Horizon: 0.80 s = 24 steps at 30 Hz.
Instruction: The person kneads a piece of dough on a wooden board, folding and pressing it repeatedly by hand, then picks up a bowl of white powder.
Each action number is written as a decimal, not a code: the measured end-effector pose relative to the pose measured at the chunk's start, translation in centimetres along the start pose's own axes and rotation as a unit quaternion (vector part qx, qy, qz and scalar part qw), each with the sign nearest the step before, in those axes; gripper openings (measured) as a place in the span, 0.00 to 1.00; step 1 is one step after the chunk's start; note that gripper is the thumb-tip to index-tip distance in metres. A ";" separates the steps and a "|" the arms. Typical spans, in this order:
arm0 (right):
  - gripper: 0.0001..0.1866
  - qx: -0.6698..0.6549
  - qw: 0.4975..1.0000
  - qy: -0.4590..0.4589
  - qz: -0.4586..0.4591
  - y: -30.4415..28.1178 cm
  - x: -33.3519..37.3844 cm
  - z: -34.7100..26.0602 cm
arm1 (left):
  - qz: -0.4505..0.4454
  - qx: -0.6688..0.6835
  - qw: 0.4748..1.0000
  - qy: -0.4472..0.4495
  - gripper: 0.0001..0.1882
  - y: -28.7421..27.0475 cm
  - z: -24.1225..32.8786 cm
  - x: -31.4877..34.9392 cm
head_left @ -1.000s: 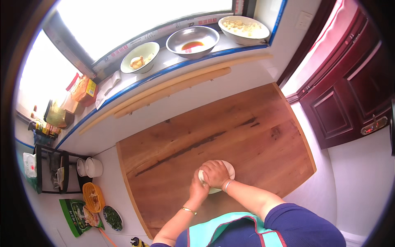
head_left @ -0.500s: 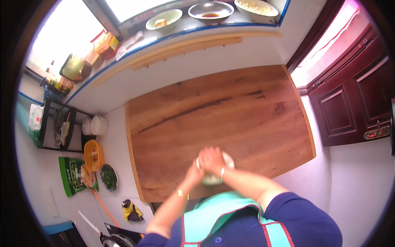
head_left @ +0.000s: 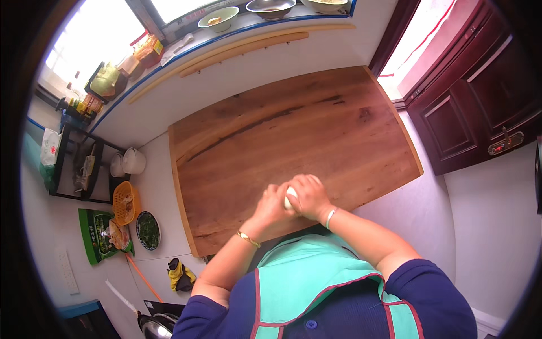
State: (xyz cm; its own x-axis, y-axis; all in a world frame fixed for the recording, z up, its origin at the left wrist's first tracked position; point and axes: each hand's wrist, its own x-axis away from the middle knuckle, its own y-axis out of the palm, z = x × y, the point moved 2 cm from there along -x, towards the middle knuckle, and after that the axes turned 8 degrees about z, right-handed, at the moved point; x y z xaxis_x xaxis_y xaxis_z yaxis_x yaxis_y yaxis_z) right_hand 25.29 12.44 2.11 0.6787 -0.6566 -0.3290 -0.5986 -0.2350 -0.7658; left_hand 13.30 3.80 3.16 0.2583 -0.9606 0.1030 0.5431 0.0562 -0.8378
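A small pale lump, which looks like dough (head_left: 291, 198), is pressed between my two hands over the near edge of a large wooden board (head_left: 339, 141). My left hand (head_left: 272, 204) closes round its left side. My right hand (head_left: 310, 196) is wrapped over it from the right, with the fingers curled on top. Most of the lump is hidden by the fingers; only a whitish strip shows between the hands. Whether its underside touches the board cannot be made out.
Bowls, including a pale green one (head_left: 218, 20) and a metal one (head_left: 270, 8), line the sill behind long wooden rods (head_left: 243, 53). At left are a yellow basket (head_left: 125, 202), a dish of greens (head_left: 148, 230) and a green bag (head_left: 101, 237). A dark red door (head_left: 468, 107) stands right.
The lump was broader and pressed low under my stacked hands; now it is gathered between them, mostly covered. My right hand has shifted to its right side. The view has tilted somewhat.
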 end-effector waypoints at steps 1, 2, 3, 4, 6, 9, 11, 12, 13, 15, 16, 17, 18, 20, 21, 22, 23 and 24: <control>0.16 0.008 0.997 -0.062 0.039 -0.5 1.3 0.0 | 0.016 0.075 0.997 -0.009 0.42 1.2 0.2 0.9; 0.18 0.013 0.989 -0.126 0.077 -0.7 2.1 -0.4 | 0.034 0.147 0.988 -0.022 0.42 2.5 -0.1 1.9; 0.18 0.012 0.990 -0.124 0.072 -0.5 2.4 -0.5 | 0.083 0.152 0.985 -0.017 0.42 4.0 -0.5 3.1; 0.20 0.013 0.986 -0.155 0.054 -0.1 2.3 -0.7 | 0.133 0.154 0.979 -0.010 0.42 5.0 -1.0 3.5; 0.22 0.013 0.983 -0.180 0.030 1.6 1.8 -0.2 | 0.141 0.145 0.979 -0.023 0.40 5.7 -2.0 2.7; 0.16 0.026 0.974 -0.219 0.044 5.9 -1.3 0.2 | 0.115 0.133 0.973 -0.151 0.34 5.8 -4.6 0.5; 0.13 -0.001 0.982 -0.187 0.025 8.1 -4.3 1.7 | 0.091 0.129 0.969 -0.189 0.32 5.5 -6.1 -2.2; 0.10 -0.023 0.988 -0.155 0.009 9.1 -5.5 2.3 | 0.069 0.125 0.965 -0.221 0.31 5.2 -6.9 -3.5; 0.06 -0.033 0.987 -0.151 0.047 9.8 -6.4 2.7 | 0.067 0.123 0.965 -0.223 0.31 5.0 -7.7 -4.4; 0.06 -0.021 0.993 -0.111 0.017 10.7 -8.3 3.1 | 0.001 0.108 0.972 -0.210 0.29 4.3 -9.3 -6.6; 0.07 -0.006 0.998 -0.068 -0.015 11.1 -8.8 3.2 | 0.002 0.106 0.972 -0.208 0.29 3.9 -10.1 -7.6; 0.08 -0.015 0.999 -0.032 -0.005 11.6 -9.5 3.6 | -0.032 0.085 0.977 -0.193 0.28 3.5 -10.5 -8.9; 0.08 -0.014 0.999 -0.035 0.002 11.7 -10.3 3.4 | -0.069 0.064 0.979 -0.180 0.28 2.8 -10.8 -9.7; 0.11 -0.018 0.998 0.064 0.004 12.0 -11.2 3.1 | -0.120 0.038 0.981 -0.146 0.29 2.2 -12.1 -11.8; 0.11 -0.018 0.998 0.067 0.007 12.1 -11.1 3.5 | -0.130 0.073 0.977 -0.154 0.30 2.0 -12.2 -12.7; 0.12 -0.031 0.994 0.105 -0.006 12.2 -11.5 4.7 | -0.133 0.087 0.976 -0.150 0.30 1.5 -10.8 -13.1; 0.13 -0.045 0.989 0.137 -0.019 11.8 -11.9 5.1 | -0.133 0.103 0.974 -0.150 0.30 0.8 -9.7 -13.2; 0.13 -0.040 0.990 0.137 -0.012 10.3 -11.9 4.8 | -0.137 0.025 0.981 -0.136 0.31 0.0 -7.6 -12.9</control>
State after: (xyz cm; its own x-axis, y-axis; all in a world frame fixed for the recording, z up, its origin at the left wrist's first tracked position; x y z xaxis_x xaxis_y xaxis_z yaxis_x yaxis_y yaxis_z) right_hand 13.08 21.31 -4.54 0.5587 -0.8172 -0.1413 -0.6234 -0.3015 -0.7214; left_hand 3.92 14.09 -2.19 0.2970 -0.8332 0.4664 0.6588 -0.1748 -0.7317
